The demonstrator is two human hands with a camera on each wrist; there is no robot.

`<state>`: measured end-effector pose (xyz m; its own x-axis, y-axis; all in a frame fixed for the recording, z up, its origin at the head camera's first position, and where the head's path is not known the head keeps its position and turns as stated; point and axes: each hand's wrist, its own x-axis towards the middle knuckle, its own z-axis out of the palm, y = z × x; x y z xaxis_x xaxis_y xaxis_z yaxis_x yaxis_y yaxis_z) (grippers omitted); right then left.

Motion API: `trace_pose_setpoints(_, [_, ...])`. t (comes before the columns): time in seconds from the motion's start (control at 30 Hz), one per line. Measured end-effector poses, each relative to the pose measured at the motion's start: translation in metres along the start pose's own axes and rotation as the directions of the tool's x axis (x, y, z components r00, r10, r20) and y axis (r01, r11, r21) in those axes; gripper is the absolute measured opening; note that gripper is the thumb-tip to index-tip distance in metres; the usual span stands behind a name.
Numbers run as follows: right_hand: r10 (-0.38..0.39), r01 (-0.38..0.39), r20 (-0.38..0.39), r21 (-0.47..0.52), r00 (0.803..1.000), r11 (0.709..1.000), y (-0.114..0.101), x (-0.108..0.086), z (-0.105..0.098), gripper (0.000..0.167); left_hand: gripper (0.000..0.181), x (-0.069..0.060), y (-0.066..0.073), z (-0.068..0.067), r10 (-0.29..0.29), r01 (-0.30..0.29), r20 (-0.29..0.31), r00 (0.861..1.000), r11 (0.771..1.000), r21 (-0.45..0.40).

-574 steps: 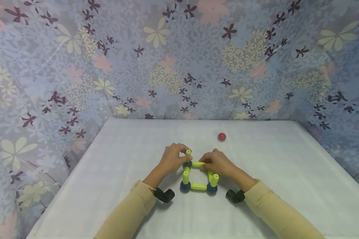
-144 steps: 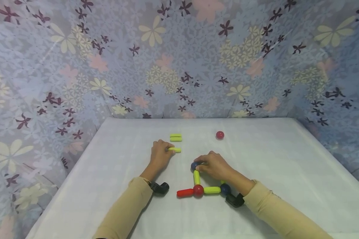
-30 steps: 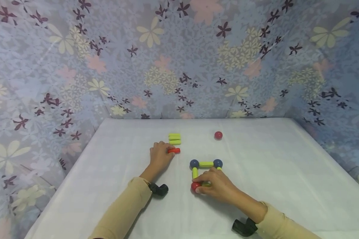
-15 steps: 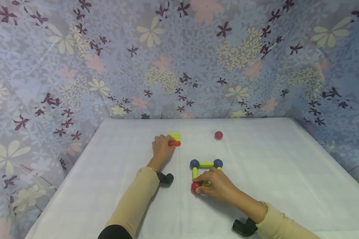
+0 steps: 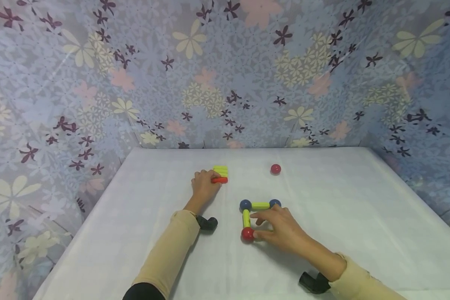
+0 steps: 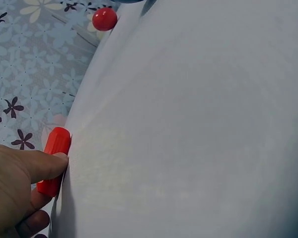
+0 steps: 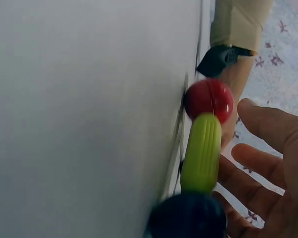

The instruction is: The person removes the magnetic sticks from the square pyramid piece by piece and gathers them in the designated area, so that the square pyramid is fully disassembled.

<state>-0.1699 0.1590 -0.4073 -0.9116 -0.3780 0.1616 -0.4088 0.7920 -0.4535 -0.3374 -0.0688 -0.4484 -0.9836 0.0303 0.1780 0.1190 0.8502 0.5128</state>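
Note:
My left hand (image 5: 204,186) pinches a red toy building stick (image 5: 220,180) between thumb and fingers, beside a stack of yellow-green sticks (image 5: 221,169). In the left wrist view the thumb lies over the red stick (image 6: 59,136). My right hand (image 5: 286,231), fingers spread and loosely bent, is beside a red ball (image 5: 247,234) at the frame's corner. A yellow-green stick (image 5: 246,218) joins that ball to a blue ball (image 5: 245,205); another stick (image 5: 260,206) runs to a second blue ball (image 5: 275,203). The right hand hides the frame's near right part.
A loose red ball (image 5: 275,169) lies towards the back of the white-covered table (image 5: 341,200). A flower-patterned cloth (image 5: 225,75) hangs behind and at the sides. Black wrist devices (image 5: 207,224) project from both forearms.
The upright sticks are gone from the frame, and the red stick is off its ball. Lately my left hand carried it to the yellow-green sticks; my right hand let go of the red ball.

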Motion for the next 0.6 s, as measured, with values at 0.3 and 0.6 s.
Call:
trace_pose_setpoints(0.3, [-0.028,0.019,-0.079,-0.114,0.996,0.993,0.016,-0.017,-0.005,0.029,0.026,-0.003,0.002,-0.003,0.000,0.000,0.003,1.000,1.000,0.000])
trace_pose_setpoints(0.6, [-0.019,0.012,-0.053,-0.125,0.998,0.992,0.023,-0.018,-0.003,0.020,0.032,-0.021,0.009,-0.013,0.001,-0.001,0.000,1.000,0.998,-0.059])
